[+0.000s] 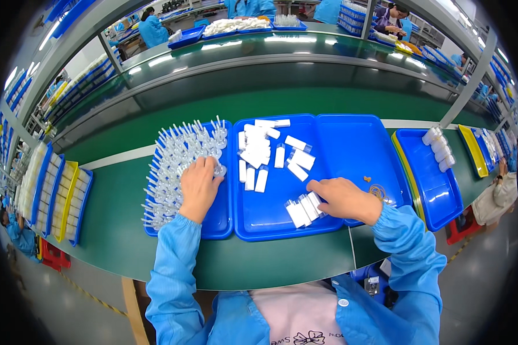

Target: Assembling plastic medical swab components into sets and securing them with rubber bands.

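- Landmark: we take the middle blue rectangular plastic tray (260,217), on the flat green worktop (118,198), as our reference.
- White pieces: we find small white oblong blocks with clear ends (261,179) inside the landmark, loosely scattered over its far part, with a short row at its near right.
- Clear pieces: we see clear bulb-shaped plastic pieces with thin pale stems (172,167) crowded in the blue plastic tray (216,221) just left of the landmark.
- Left hand (198,185): left of the landmark, over the crowd's right margin, fingers loosely bent, fingertips at a clear piece; we cannot tell whether it is gripped.
- Right hand (349,198): over the landmark's right edge, half curled, thumb and forefinger somewhat apart, fingertips beside the row; we cannot confirm a hold.
- Bands: thin tan loops (377,193) lie right of the landmark, near the right wrist.
- Hazards: we judge that a careless left-hand lift could snag neighbouring stems, because they stand so close; a brushing right finger could topple the row, its blocks being apparently loose; a sleeve could drag the bands.
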`<state>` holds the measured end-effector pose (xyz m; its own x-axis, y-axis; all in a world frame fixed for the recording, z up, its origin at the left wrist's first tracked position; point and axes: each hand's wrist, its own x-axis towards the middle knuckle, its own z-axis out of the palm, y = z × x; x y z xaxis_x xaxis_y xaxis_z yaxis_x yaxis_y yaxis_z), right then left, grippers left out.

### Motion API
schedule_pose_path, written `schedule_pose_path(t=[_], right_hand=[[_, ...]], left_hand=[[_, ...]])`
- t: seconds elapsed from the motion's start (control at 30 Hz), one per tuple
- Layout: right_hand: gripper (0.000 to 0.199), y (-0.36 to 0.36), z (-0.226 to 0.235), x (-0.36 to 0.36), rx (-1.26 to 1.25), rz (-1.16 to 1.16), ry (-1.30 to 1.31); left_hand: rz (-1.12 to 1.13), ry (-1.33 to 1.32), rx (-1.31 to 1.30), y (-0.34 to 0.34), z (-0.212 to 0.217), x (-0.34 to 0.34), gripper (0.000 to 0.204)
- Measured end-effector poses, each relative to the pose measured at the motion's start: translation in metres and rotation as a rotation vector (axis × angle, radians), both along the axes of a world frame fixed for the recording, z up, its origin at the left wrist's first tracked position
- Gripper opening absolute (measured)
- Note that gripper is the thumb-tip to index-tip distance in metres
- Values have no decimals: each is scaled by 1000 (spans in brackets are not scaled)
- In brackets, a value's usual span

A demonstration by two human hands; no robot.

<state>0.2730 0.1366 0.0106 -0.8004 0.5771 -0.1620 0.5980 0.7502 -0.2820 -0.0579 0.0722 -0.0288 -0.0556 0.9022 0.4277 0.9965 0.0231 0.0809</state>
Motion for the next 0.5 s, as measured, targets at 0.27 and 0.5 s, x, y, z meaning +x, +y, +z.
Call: schedule_pose_path(t=[0.27, 0.5], right_hand=[[45, -27, -14, 8, 342, 126, 48], [36, -25, -19, 11, 389, 65, 128]], left_hand=[[-57, 204, 263, 1, 4, 1, 14], [14, -180, 296, -35, 37, 20, 9]])
